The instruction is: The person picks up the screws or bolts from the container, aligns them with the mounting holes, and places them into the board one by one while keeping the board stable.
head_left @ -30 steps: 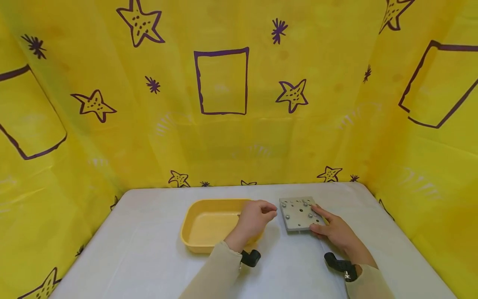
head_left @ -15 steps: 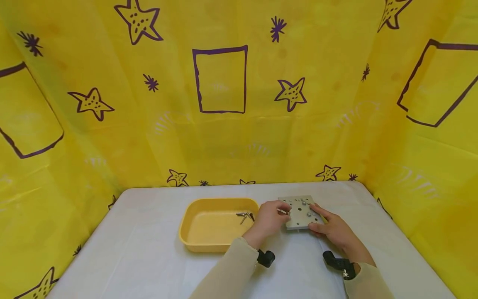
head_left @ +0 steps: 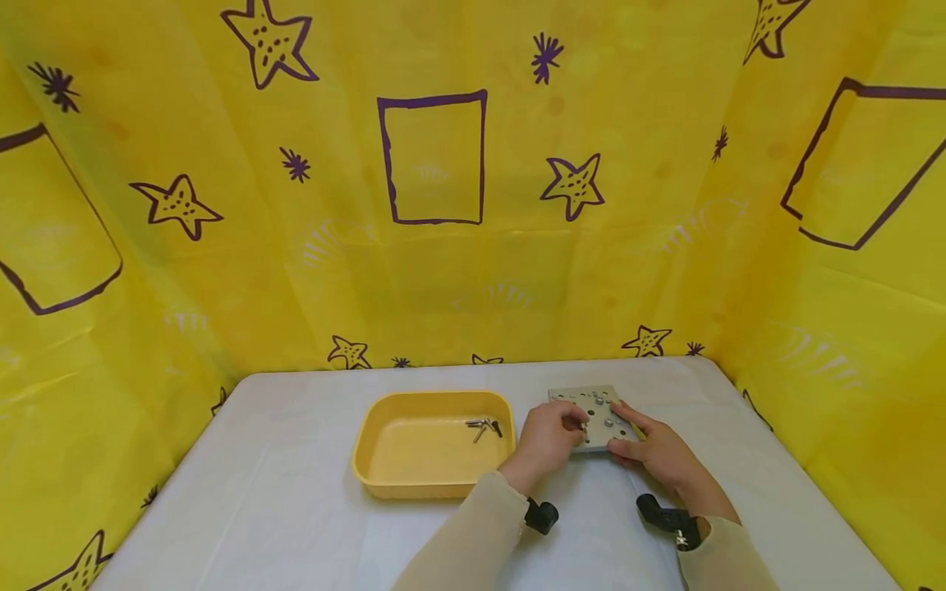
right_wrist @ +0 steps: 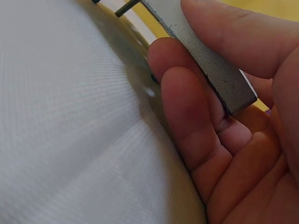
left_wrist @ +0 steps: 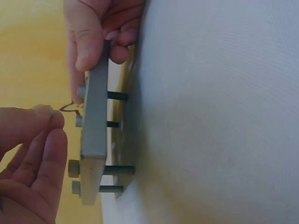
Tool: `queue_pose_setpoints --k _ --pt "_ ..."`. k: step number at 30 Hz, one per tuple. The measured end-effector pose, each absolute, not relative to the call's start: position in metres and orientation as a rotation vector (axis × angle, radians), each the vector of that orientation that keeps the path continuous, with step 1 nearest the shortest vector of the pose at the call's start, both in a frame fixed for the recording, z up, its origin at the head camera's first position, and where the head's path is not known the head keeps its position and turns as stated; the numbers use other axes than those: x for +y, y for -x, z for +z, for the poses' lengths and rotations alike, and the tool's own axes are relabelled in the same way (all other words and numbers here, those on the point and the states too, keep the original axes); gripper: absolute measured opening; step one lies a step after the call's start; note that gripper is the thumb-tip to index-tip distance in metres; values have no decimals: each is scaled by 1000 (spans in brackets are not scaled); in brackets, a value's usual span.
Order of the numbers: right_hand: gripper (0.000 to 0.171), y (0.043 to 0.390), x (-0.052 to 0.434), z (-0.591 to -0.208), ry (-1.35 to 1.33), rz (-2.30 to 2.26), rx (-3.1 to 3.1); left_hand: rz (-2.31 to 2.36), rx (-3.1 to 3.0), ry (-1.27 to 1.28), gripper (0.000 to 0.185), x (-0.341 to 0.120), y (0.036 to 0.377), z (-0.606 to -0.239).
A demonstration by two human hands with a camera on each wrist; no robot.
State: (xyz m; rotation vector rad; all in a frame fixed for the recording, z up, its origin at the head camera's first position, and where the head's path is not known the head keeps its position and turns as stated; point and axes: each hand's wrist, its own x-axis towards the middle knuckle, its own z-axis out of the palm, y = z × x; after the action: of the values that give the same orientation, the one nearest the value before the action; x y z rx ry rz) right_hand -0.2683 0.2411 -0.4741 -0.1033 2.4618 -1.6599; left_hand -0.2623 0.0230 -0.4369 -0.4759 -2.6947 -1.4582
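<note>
A grey metal plate (head_left: 600,437) with holes is held near the table's back right. My right hand (head_left: 668,460) grips its right edge, thumb on one face and fingers curled against the other, as the right wrist view shows. Several screws (left_wrist: 74,168) sit in the plate, their shanks sticking out underneath. My left hand (head_left: 548,435) is over the plate's left part in the head view, thumb and index finger pinched on a small screw, mostly hidden by the fingertips. In the left wrist view these fingertips stand close to the plate's (left_wrist: 96,116) top face.
A yellow tray (head_left: 384,491) stands left of the plate, with several loose screws (head_left: 484,427) at its right side. A white cloth covers the table (head_left: 281,460). Yellow patterned curtains (head_left: 436,287) enclose the back and sides.
My left hand has moved right, from beside the tray's right rim to over the plate, uncovering the loose screws. The right hand keeps its grip on the plate with little movement.
</note>
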Motion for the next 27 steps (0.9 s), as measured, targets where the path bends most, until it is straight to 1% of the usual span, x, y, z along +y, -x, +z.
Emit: queue_pose_setpoints --k 8,16,27 --pt "80 267 241 -473 100 -1666 2453 -1424 -2656 465 17 26 263 -443" --pt "79 269 244 -475 108 -1663 2472 -1481 -2621 346 15 35 270 -444" --pt "79 270 244 -480 142 -1745 2420 -1262 -2580 353 13 47 282 -446"
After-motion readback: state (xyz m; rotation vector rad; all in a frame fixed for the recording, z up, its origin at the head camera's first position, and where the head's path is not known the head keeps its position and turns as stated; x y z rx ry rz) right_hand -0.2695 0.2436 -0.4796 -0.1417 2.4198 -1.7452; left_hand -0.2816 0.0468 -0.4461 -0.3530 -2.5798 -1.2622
